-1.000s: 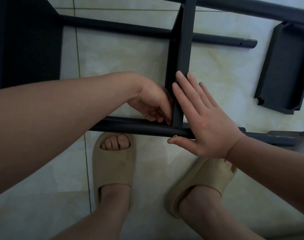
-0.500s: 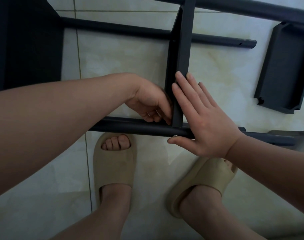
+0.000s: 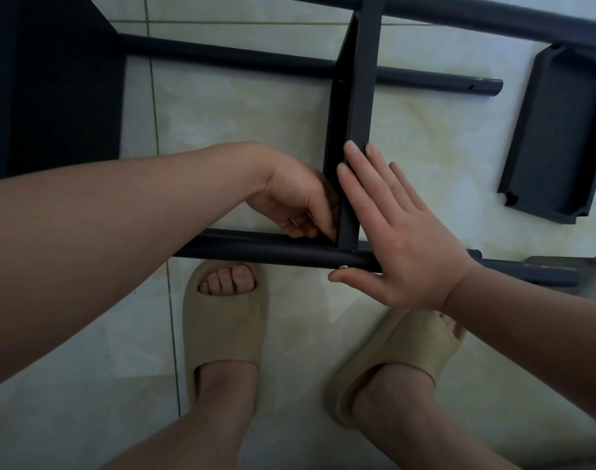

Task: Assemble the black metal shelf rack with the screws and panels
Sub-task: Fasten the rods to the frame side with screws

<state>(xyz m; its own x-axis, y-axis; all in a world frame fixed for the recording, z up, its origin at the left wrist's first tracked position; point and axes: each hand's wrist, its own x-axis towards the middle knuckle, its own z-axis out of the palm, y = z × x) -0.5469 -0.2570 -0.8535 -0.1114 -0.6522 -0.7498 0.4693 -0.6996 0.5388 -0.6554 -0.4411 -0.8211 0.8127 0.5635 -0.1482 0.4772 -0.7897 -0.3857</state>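
Rack lies on its side on the tiled floor (image 3: pixel 239 123). The right hand (image 3: pixel 401 245) is flat, fingers straight against the right face of the cross panel (image 3: pixel 361 96), thumb under the near pole (image 3: pixel 255 247) just beside a silver screw head (image 3: pixel 343 266), likely bracing the joint square for fastening. The left hand (image 3: pixel 296 201) is tucked into the inner corner of panel and pole, fingers curled tight around small metallic glints; whether they pinch a nut cannot be told. A loose panel (image 3: pixel 557 130) lies well apart at right, tan slippers (image 3: pixel 222 317) are just below the pole, and the left forearm hides part of it.
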